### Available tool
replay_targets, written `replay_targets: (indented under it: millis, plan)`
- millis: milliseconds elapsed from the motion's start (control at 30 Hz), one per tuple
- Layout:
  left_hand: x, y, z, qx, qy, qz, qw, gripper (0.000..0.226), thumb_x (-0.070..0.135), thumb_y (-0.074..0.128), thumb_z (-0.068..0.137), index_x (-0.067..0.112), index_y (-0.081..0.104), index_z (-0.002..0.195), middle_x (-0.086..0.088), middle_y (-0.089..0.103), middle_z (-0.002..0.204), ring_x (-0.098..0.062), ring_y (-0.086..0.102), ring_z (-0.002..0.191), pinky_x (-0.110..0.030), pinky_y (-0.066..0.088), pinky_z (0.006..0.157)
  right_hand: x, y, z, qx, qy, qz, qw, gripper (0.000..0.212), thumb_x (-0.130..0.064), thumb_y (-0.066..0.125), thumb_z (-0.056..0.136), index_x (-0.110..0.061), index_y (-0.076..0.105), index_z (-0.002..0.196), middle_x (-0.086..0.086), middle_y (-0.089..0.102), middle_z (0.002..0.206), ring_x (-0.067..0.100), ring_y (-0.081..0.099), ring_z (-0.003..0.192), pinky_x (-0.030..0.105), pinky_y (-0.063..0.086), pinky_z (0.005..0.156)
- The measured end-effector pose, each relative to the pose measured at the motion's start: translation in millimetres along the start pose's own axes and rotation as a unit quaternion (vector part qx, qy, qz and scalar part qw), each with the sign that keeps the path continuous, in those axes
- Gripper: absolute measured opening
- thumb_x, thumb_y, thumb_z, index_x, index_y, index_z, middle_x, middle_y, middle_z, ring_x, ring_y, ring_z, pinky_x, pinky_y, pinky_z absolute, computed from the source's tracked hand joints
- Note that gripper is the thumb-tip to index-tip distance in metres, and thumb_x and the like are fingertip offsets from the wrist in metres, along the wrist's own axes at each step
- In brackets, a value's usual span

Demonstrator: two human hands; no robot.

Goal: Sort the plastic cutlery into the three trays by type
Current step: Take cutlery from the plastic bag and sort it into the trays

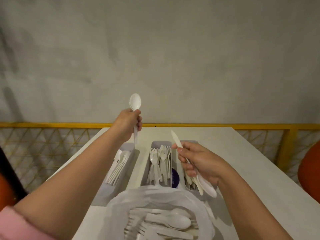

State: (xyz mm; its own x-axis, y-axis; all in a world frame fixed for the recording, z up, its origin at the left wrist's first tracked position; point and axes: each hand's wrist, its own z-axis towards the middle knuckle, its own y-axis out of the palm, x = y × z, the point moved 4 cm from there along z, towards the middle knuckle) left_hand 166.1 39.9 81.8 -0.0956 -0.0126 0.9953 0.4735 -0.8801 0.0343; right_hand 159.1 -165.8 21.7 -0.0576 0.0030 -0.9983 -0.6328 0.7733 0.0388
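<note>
Left hand fingers curled round white plastic spoon, held upright. Right hand fingers pinch white plastic knife above long grey tray.

I see the left hand gripping a white spoon upright by its handle, above the far end of the left tray. The right hand pinches a knife, blade pointing away, plus a second spoon, over the right tray. The middle tray holds forks. A bag of mixed cutlery sits nearest me on the table.
</note>
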Motion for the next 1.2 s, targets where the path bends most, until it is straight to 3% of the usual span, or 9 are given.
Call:
replay_targets:
  millis: [67,167,267,367,500,800,933,1067,1200]
  plan:
    - [-20,-25,8,0.032,-0.041,0.135,0.989,0.011,0.004,0.036,0.097,0.001,0.046,0.101,-0.007,0.043,0.066,-0.016,0.04,0.054,-0.024,0.035,0.05,-5,1,3,0.017,-0.01,0.006,1.0,0.016,-0.007,0.042,0.098,-0.009,0.054,0.107,0.001,0.041,0.062,0.007,0.033,0.045,0.018,0.028,0.039]
    - [-52,-51,10,0.017,-0.105,0.37,0.923,0.011,0.0,0.035,0.096,0.001,0.046,0.093,-0.005,0.044,0.065,-0.014,0.043,0.054,-0.02,0.037,0.048,-9,3,9,0.031,-0.021,0.005,0.999,0.015,-0.006,0.042,0.098,-0.01,0.055,0.104,0.002,0.042,0.064,0.008,0.037,0.047,0.018,0.032,0.039]
    - [-84,-63,12,0.009,-0.126,0.467,0.875,0.019,-0.001,0.034,0.096,-0.002,0.052,0.101,-0.007,0.047,0.067,-0.017,0.046,0.056,-0.02,0.037,0.047,-7,6,15,0.037,-0.025,-0.002,0.999,0.018,-0.008,0.042,0.098,-0.011,0.057,0.107,0.002,0.045,0.067,0.009,0.04,0.05,0.019,0.035,0.042]
    - [-105,-64,14,0.004,-0.118,0.571,0.812,0.031,0.004,0.035,0.097,-0.008,0.055,0.117,-0.017,0.063,0.103,-0.026,0.058,0.087,-0.018,0.037,0.052,-4,7,17,0.041,-0.021,0.003,0.999,0.02,-0.006,0.04,0.098,-0.01,0.057,0.108,0.003,0.046,0.07,0.01,0.041,0.053,0.02,0.037,0.045]
    - [-132,-74,22,0.017,-0.124,0.64,0.759,0.036,0.017,0.041,0.096,-0.002,0.052,0.124,-0.016,0.056,0.126,-0.028,0.055,0.116,-0.026,0.045,0.09,-3,5,17,0.041,-0.013,0.023,0.999,0.022,-0.002,0.042,0.096,-0.012,0.057,0.109,0.004,0.047,0.07,0.011,0.043,0.055,0.02,0.04,0.048]
    - [-120,-57,8,0.033,-0.102,0.644,0.758,0.042,0.019,0.046,0.096,0.004,0.042,0.135,-0.016,0.038,0.135,-0.033,0.042,0.123,-0.037,0.041,0.102,-2,3,17,0.034,-0.028,0.044,0.998,0.024,-0.001,0.041,0.097,-0.007,0.056,0.114,0.005,0.049,0.071,0.012,0.047,0.057,0.02,0.046,0.05]
    - [-81,-19,-11,0.007,0.009,0.561,0.828,0.039,0.019,0.046,0.096,0.007,0.047,0.132,-0.012,0.043,0.135,-0.03,0.049,0.12,-0.032,0.042,0.097,-4,-1,17,0.046,-0.045,0.048,0.997,0.023,-0.002,0.042,0.097,-0.003,0.058,0.114,0.006,0.051,0.071,0.014,0.052,0.059,0.02,0.053,0.052]
    - [-47,28,-47,-0.108,0.046,0.393,0.912,0.028,0.034,0.052,0.093,0.012,0.063,0.106,-0.003,0.062,0.101,-0.02,0.058,0.096,-0.022,0.045,0.076,-5,-7,18,0.082,-0.064,0.066,0.992,0.018,-0.004,0.046,0.096,-0.003,0.062,0.105,0.007,0.054,0.07,0.014,0.058,0.061,0.023,0.057,0.059]
    - [-43,57,-75,-0.221,-0.013,0.356,0.908,0.041,0.05,0.055,0.086,0.011,0.065,0.093,-0.002,0.068,0.094,-0.012,0.063,0.081,-0.027,0.05,0.073,-7,-12,20,0.123,-0.076,0.129,0.981,0.016,-0.006,0.047,0.096,-0.008,0.063,0.09,0.01,0.053,0.072,0.015,0.058,0.059,0.023,0.055,0.06]
